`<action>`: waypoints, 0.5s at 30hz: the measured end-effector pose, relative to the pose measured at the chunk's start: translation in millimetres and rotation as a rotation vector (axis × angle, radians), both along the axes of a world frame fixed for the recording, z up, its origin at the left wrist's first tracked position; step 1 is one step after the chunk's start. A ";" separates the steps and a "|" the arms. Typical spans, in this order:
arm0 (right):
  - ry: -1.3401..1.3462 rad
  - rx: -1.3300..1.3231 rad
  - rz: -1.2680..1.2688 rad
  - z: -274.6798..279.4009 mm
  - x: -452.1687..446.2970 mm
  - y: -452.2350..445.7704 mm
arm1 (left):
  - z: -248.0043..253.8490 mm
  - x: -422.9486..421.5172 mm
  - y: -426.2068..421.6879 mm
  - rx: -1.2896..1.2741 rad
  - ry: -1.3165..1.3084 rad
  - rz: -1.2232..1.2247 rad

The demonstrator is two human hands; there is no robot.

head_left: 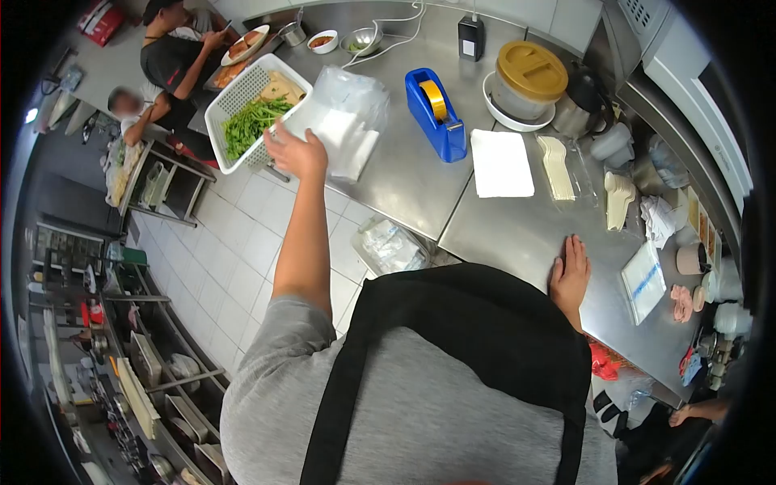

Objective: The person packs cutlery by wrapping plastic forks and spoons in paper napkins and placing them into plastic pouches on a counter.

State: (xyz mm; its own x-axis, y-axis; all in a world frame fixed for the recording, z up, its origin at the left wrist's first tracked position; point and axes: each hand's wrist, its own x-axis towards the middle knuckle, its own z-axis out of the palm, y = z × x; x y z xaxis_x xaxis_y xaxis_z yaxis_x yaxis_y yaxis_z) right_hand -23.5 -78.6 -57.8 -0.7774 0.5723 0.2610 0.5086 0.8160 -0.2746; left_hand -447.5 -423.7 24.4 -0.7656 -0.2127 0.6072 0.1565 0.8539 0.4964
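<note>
My left hand [297,152] reaches out to the near right corner of a white perforated plastic basket [229,166], its fingers spread at the rim; I cannot tell whether they press on it. Leafy greens [252,128] and some pale brown pieces [281,87] lie in the basket. Just right of that hand is a stack of clear plastic bags [349,121]. My right hand [571,275] rests flat on the steel counter [505,242], holding nothing. Beyond it lie a stack of white paper [502,163] and a packet of cream-coloured plastic spoons [556,166].
A blue tape dispenser [436,117] and a tub with a gold lid [529,73] stand farther back. Two people work at the far left, one beside trays of food. Below the counter edge sits a bin [388,246] with plastic in it. Another person's hand [683,415] shows at lower right.
</note>
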 end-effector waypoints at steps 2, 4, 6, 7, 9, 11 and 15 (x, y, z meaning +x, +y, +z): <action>0.001 0.002 -0.008 0.1 -0.7 -0.7 | 1.5 -1.6 2.8 -0.413 -0.037 -0.226; -0.001 0.010 -0.008 1.1 -0.3 -0.2 | 10.0 1.0 8.5 -0.762 -0.303 -0.472; 0.006 0.019 -0.004 3.1 -2.0 -0.9 | -13.5 -14.7 4.7 -0.744 -0.333 -0.403; 0.013 0.021 0.000 3.8 -3.5 -0.4 | -17.9 -21.1 6.0 -0.738 -0.343 -0.370; 0.022 0.020 0.004 3.4 -3.0 -1.3 | -28.5 -19.4 9.5 -0.827 -0.224 -0.392; 0.036 0.034 0.018 4.4 -3.5 -2.0 | -32.2 -15.6 14.9 -0.866 -0.197 -0.443; 0.080 0.065 0.051 -0.7 -0.3 0.6 | -24.8 -7.6 18.2 -0.766 -0.123 -0.419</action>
State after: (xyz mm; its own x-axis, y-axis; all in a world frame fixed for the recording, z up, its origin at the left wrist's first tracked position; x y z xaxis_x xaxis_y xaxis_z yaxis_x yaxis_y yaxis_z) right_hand -23.8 -78.0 -58.5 -0.7800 0.5124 0.3592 0.4446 0.8577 -0.2581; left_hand -455.1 -405.5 -0.4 -0.7584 0.5321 0.3764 0.5147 0.8432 -0.1550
